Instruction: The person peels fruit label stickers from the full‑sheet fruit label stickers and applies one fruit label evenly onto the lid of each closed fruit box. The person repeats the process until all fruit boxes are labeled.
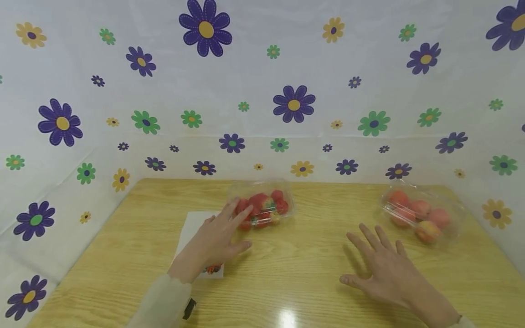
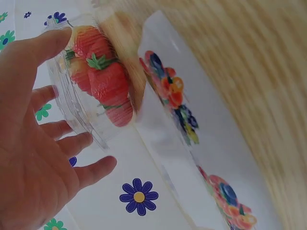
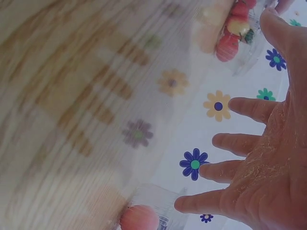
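Note:
Near the back middle of the table, a clear plastic box [image 1: 290, 200] holds several red strawberries [image 1: 259, 202]. My left hand [image 1: 215, 239] reaches over its left side with fingers spread; in the left wrist view the thumb [image 2: 55, 43] overlaps the box's edge and the other fingers lie along its side. Under the left forearm is a white sheet-like item [image 1: 194, 223] with printed fruit pictures [image 2: 168, 86], partly hidden by the hand. My right hand [image 1: 385, 271] hovers above the table, palm down, fingers apart and holding nothing. Beyond it stands another clear box [image 1: 453, 228] with several peach-like fruits [image 1: 420, 209].
The light wood table [image 1: 311, 255] meets a white flower-printed cloth [image 1: 254, 82] at the back and along both sides. A dark band [image 1: 189, 309] shows at the left wrist. The peach box sits close to the table's right edge.

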`<state>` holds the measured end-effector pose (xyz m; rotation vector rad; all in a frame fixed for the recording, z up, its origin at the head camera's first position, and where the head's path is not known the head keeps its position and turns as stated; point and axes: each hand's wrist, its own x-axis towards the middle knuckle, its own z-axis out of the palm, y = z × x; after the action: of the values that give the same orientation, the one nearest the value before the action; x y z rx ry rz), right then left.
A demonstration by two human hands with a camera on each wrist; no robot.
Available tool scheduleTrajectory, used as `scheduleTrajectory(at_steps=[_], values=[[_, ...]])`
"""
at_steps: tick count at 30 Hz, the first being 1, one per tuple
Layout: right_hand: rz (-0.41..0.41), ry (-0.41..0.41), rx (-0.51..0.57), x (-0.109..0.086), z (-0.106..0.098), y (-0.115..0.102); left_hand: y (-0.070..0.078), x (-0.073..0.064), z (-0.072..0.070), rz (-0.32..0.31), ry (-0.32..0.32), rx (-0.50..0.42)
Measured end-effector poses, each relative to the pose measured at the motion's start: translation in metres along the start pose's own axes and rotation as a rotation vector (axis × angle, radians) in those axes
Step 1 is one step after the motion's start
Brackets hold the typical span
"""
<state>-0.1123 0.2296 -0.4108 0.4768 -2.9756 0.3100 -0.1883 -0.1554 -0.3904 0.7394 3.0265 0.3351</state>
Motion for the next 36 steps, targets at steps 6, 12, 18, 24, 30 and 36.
scheduleTrajectory(at_steps=[6,12,18,24,30,36], values=[[0.007,-0.001,-0.004,0.0,0.002,0.001,0.003,-0.009,0.001,0.025,-0.041,-0.041],[0.005,0.008,-0.005,-0.001,0.003,0.003,0.01,-0.019,0.003,0.066,-0.033,-0.067],[0.01,0.0,0.005,-0.001,0.002,0.002,0.017,-0.028,0.005,0.108,-0.008,-0.072],[0.012,0.003,0.003,0.0,0.002,0.002,0.023,-0.035,0.005,0.139,-0.016,-0.077],[0.017,-0.009,0.004,0.0,0.002,0.002,0.029,-0.041,0.006,0.167,-0.015,-0.085],[0.019,-0.021,-0.002,0.0,0.003,0.003,0.035,-0.047,0.007,0.197,0.001,-0.071]])
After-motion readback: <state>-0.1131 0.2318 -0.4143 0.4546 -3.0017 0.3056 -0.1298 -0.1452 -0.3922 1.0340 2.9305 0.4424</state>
